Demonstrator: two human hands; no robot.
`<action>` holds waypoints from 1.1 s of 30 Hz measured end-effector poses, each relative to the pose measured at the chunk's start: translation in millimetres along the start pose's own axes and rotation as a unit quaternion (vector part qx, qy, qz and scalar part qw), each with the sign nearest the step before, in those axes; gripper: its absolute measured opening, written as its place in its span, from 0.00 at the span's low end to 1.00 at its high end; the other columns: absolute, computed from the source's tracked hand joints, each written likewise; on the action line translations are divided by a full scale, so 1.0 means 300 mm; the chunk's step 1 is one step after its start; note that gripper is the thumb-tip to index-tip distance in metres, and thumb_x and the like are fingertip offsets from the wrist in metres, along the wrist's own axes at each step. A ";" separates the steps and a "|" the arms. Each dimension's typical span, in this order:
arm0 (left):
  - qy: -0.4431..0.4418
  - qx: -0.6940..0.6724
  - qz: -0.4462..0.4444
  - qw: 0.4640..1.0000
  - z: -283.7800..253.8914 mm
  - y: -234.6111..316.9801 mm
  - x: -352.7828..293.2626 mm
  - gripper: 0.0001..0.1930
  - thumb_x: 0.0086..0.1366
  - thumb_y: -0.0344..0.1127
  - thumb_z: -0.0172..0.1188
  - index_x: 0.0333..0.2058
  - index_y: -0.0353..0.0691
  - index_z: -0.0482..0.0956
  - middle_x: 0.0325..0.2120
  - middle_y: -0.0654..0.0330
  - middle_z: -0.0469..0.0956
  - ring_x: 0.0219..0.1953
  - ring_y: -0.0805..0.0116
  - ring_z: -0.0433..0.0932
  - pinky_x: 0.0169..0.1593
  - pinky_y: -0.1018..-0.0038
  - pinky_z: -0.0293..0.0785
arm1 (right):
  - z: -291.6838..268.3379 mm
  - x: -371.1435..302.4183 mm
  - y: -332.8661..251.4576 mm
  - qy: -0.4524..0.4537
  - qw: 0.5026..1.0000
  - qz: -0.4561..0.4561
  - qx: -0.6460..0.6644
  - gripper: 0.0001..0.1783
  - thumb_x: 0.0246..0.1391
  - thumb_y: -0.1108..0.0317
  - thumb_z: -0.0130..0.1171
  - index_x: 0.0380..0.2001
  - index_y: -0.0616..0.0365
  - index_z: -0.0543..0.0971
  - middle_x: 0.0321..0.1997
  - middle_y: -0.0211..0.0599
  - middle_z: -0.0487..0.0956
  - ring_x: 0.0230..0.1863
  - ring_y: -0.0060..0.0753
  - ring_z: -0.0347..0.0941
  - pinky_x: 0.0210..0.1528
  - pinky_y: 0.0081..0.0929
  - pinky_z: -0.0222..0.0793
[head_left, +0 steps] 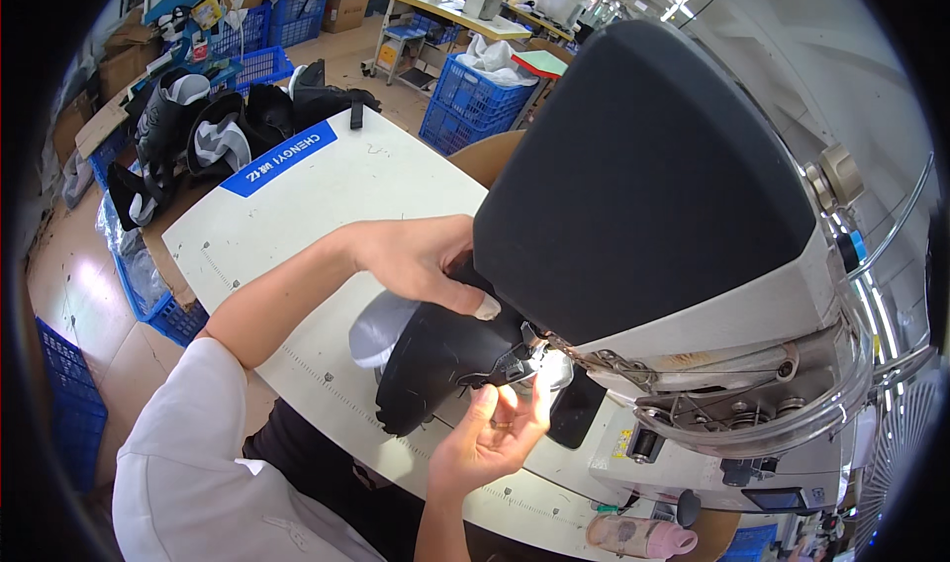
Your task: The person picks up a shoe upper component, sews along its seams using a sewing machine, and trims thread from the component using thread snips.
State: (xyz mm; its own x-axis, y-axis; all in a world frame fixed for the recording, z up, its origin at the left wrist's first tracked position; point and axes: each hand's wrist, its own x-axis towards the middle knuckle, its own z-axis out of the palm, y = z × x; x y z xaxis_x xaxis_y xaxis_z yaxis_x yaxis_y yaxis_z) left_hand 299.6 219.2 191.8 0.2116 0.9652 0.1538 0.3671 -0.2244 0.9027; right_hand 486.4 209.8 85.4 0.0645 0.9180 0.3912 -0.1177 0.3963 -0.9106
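A black boot upper (430,354) with a pale lining (381,329) lies under the head of a large sewing machine (643,196). My left hand (421,260) grips its upper side, thumb pressed on the black material; the other fingertips are hidden behind the machine head. Close to the brightly lit needle area (547,361), my right hand (495,438) has its thumb and curled fingers at the lower edge of the upper. A small dark shaped part (510,367) sits on the upper just above those fingertips. Glare hides the exact stitching spot.
The white machine table (396,181) carries a printed ruler scale. Several black boot uppers (228,127) are heaped beyond its left corner. A pink-capped bottle (638,537) lies near the front right. Blue crates (480,97) stand on the floor behind.
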 end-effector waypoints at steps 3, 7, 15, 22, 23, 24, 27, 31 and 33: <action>0.089 -0.007 0.007 0.996 0.108 0.032 -0.031 0.21 0.60 0.31 0.59 0.50 0.29 0.68 0.38 0.55 0.76 0.37 0.69 0.73 0.45 0.72 0.69 | -0.022 0.004 0.015 0.015 0.990 0.056 0.129 0.10 0.58 0.75 0.55 0.41 0.68 0.71 0.36 0.36 0.72 0.35 0.20 0.69 0.42 0.17 0.70; 0.360 0.113 0.102 0.921 0.254 -0.010 -0.048 0.21 0.59 0.28 0.59 0.49 0.28 0.66 0.37 0.47 0.75 0.41 0.57 0.77 0.47 0.69 0.70 | -0.052 0.018 0.028 -0.144 0.968 0.186 0.085 0.11 0.65 0.68 0.48 0.29 0.62 0.71 0.28 0.25 0.69 0.32 0.14 0.65 0.38 0.11 0.64; 0.298 0.044 0.107 0.947 0.168 -0.079 -0.008 0.18 0.56 0.21 0.58 0.47 0.32 0.71 0.40 0.51 0.77 0.44 0.61 0.77 0.50 0.69 0.70 | -0.053 0.000 0.042 -0.159 0.985 0.047 -0.044 0.10 0.60 0.71 0.54 0.26 0.67 0.74 0.24 0.30 0.71 0.32 0.23 0.63 0.36 0.20 0.59; 0.239 0.054 0.132 0.960 0.121 -0.061 0.015 0.14 0.55 0.21 0.59 0.42 0.31 0.73 0.38 0.51 0.79 0.41 0.65 0.77 0.49 0.70 0.70 | -0.031 0.019 0.024 -0.171 0.980 -0.030 -0.095 0.13 0.62 0.71 0.51 0.25 0.67 0.74 0.26 0.29 0.70 0.31 0.20 0.60 0.35 0.19 0.57; 0.245 0.054 0.123 0.960 0.109 -0.059 0.018 0.14 0.55 0.21 0.59 0.42 0.31 0.73 0.38 0.51 0.79 0.41 0.65 0.77 0.49 0.70 0.70 | -0.023 0.020 0.022 -0.175 0.979 -0.046 -0.090 0.13 0.62 0.71 0.51 0.25 0.67 0.74 0.26 0.29 0.70 0.31 0.20 0.60 0.35 0.19 0.57; 0.221 0.076 0.104 0.967 0.098 -0.056 0.023 0.14 0.55 0.21 0.59 0.41 0.30 0.74 0.36 0.52 0.79 0.39 0.66 0.77 0.47 0.70 0.71 | -0.018 0.021 0.018 -0.174 0.978 -0.060 -0.094 0.12 0.62 0.70 0.51 0.25 0.67 0.74 0.26 0.29 0.70 0.32 0.21 0.60 0.36 0.20 0.57; 0.187 0.085 0.069 0.976 0.075 -0.046 0.040 0.12 0.54 0.21 0.59 0.39 0.29 0.74 0.34 0.53 0.79 0.36 0.67 0.76 0.44 0.71 0.72 | -0.010 0.027 0.011 -0.173 0.976 -0.079 -0.107 0.12 0.61 0.70 0.51 0.27 0.67 0.75 0.25 0.30 0.71 0.32 0.23 0.61 0.37 0.21 0.58; 0.156 0.104 0.054 0.981 0.063 -0.045 0.050 0.13 0.53 0.19 0.60 0.39 0.29 0.75 0.34 0.53 0.79 0.36 0.68 0.76 0.42 0.72 0.72 | -0.010 0.034 -0.005 -0.191 0.970 -0.052 -0.142 0.08 0.59 0.73 0.53 0.30 0.66 0.78 0.28 0.37 0.76 0.33 0.37 0.64 0.38 0.30 0.61; 0.167 0.093 0.080 0.978 0.056 -0.054 0.057 0.13 0.52 0.18 0.60 0.39 0.29 0.75 0.35 0.53 0.79 0.37 0.67 0.76 0.41 0.72 0.72 | 0.000 0.029 -0.013 -0.187 0.971 -0.053 -0.141 0.08 0.59 0.72 0.53 0.30 0.65 0.77 0.28 0.37 0.76 0.33 0.38 0.64 0.38 0.30 0.61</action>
State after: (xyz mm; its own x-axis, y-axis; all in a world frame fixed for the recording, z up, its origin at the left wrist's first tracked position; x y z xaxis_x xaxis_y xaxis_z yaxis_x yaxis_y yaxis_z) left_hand 312.6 237.0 173.0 -0.0172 0.8987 0.4382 0.5188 -0.3666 0.7723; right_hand 487.3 216.3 92.5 -0.3095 0.8337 0.4573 0.1502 0.5178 -0.8422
